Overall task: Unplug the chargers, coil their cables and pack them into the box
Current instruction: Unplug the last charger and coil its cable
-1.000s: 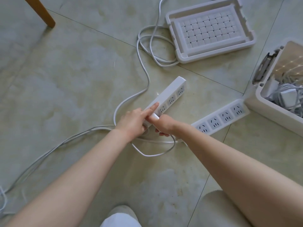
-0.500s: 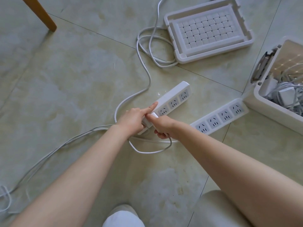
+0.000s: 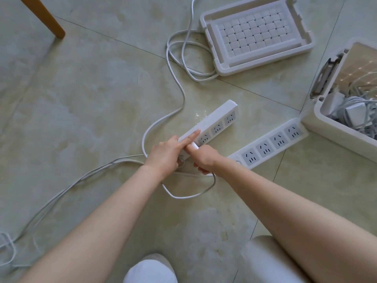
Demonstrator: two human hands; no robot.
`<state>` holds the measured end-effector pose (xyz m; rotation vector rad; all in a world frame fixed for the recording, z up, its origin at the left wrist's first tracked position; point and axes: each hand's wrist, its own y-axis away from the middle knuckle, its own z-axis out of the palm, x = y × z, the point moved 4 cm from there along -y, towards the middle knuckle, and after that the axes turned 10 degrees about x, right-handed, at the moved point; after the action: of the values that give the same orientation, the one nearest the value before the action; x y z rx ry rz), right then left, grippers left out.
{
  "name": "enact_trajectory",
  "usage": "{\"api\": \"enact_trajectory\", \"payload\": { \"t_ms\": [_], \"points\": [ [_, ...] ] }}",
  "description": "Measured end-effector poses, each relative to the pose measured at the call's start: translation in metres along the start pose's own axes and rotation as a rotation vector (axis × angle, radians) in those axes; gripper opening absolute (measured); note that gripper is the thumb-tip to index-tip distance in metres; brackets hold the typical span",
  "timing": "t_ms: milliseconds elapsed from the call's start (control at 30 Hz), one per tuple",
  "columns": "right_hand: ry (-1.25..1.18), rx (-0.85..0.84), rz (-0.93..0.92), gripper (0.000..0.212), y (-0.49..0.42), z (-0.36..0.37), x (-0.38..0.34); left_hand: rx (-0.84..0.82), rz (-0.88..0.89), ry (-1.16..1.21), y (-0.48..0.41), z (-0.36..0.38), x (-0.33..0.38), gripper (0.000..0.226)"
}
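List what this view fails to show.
Head view only.
The charger: mostly under the right hand; plugged in or out, cannot tell.
The power strip: near end behind the left hand.
The box: cut by the right edge.
The cable: runs off the left edge.

The near end of the left power strip [image 3: 216, 123] is lost under the left grip [image 3: 165, 154], whose curled fingers wrap it. Of the charger [image 3: 193, 145] only a white sliver shows, pinched in the right grip [image 3: 204, 158]. Its prongs and socket are covered, and that grip's fingertips tuck out of sight below. The right power strip [image 3: 271, 144] slips behind the right wrist. The box [image 3: 336, 129] is cut by the right edge, its tangle of contents too jumbled to count. A wooden leg [image 3: 42, 17] and one cable [image 3: 190, 17] run off the far edge; more cable [image 3: 8, 248] leaves at the left.
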<state>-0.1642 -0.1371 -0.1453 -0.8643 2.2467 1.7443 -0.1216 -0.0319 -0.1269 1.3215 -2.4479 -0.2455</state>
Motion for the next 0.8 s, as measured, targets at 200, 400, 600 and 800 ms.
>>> {"api": "enact_trajectory", "payload": {
  "t_ms": [200,400,600,800],
  "points": [
    [-0.037,0.009,-0.001,0.058,0.004,0.001,0.008,-0.055,0.007,-0.016,-0.005,0.0,-0.001,0.096],
    [-0.047,0.164,-0.003,0.037,0.017,-0.003,0.01,-0.085,0.011,-0.01,-0.006,0.0,0.003,0.092],
    [-0.074,0.016,0.014,0.049,0.014,0.0,0.021,-0.13,0.047,-0.059,-0.012,0.003,0.008,0.091],
    [-0.103,0.09,0.033,0.086,0.003,0.001,0.018,-0.162,0.002,0.066,-0.004,0.009,0.008,0.096]
  ]
}}
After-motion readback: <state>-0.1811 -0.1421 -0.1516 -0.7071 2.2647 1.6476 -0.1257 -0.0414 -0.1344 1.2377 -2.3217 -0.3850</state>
